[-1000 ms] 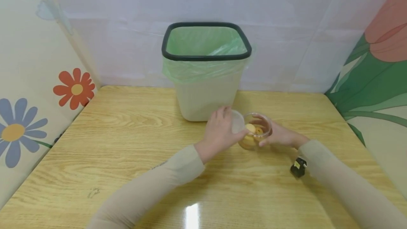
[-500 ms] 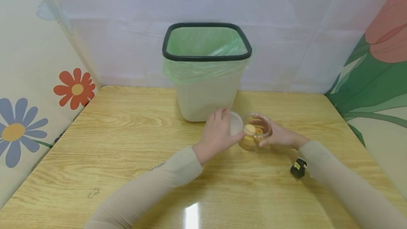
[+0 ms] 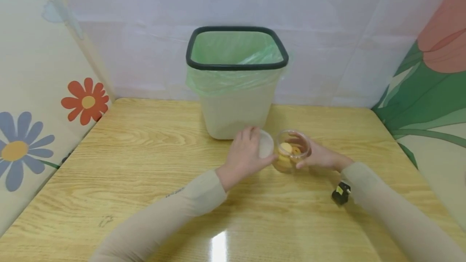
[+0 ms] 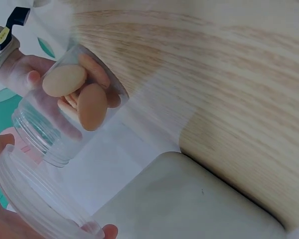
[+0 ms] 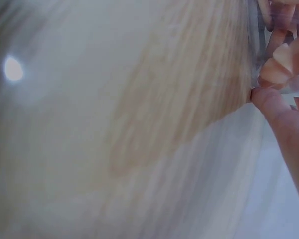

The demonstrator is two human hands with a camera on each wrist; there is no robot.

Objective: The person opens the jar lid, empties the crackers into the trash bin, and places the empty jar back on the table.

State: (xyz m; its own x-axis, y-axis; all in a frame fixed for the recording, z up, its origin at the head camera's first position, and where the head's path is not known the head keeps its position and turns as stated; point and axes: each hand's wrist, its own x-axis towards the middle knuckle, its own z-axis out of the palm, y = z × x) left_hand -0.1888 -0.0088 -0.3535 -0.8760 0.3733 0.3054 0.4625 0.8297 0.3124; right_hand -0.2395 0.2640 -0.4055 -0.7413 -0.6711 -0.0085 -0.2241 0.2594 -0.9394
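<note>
A clear jar (image 3: 293, 144) stands on the table with its mouth uncovered. Several round, flat, tan cookies (image 4: 92, 106) lie in its lower part. My right hand (image 3: 322, 155) grips the jar from the right side, its thumb (image 5: 274, 102) against the wall in the right wrist view. To the left of the jar, my left hand (image 3: 244, 153) holds a translucent round lid (image 3: 266, 144) by its edge. The lid is apart from the jar's rim and tilted. In the left wrist view, the lid (image 4: 37, 194) is in the foreground, near the threaded jar mouth.
Behind the hands stands a pale trash bin (image 3: 236, 112) with a dark rim and a green liner bag. A wood-grain table (image 3: 145, 153) lies under everything. A small black device (image 3: 341, 193) is at the right wrist. Flower-printed panels flank both sides.
My left hand has drawn the lid a little to the left, widening the gap from the jar. The right hand and the jar have stayed nearly in place.
</note>
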